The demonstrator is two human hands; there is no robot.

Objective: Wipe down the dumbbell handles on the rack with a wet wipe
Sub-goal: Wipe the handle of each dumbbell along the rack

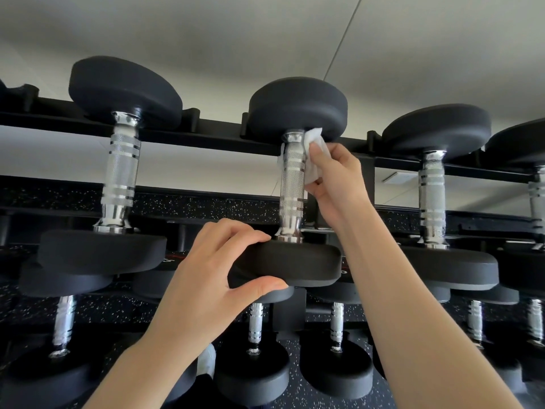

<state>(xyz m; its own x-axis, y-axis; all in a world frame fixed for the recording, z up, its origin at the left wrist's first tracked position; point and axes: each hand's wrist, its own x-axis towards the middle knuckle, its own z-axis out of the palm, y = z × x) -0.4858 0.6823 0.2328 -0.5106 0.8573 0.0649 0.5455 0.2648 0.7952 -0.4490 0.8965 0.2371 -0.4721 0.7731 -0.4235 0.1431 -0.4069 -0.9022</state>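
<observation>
Black rack [206, 125] with neighbouring dumbbells [118, 169] on either side and a lower row beneath, above speckled flooring. The right hand [333, 178] pinches a crumpled white wet wipe [314, 154] against the upper right side of the middle dumbbell's chrome knurled handle [292, 184] (top tier). The left hand [206, 276] grips that dumbbell's near black head [295, 264], thumb beneath, fingers curled over.

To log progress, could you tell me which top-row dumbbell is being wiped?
The middle black dumbbell: the right hand presses the white wipe on its handle.
</observation>
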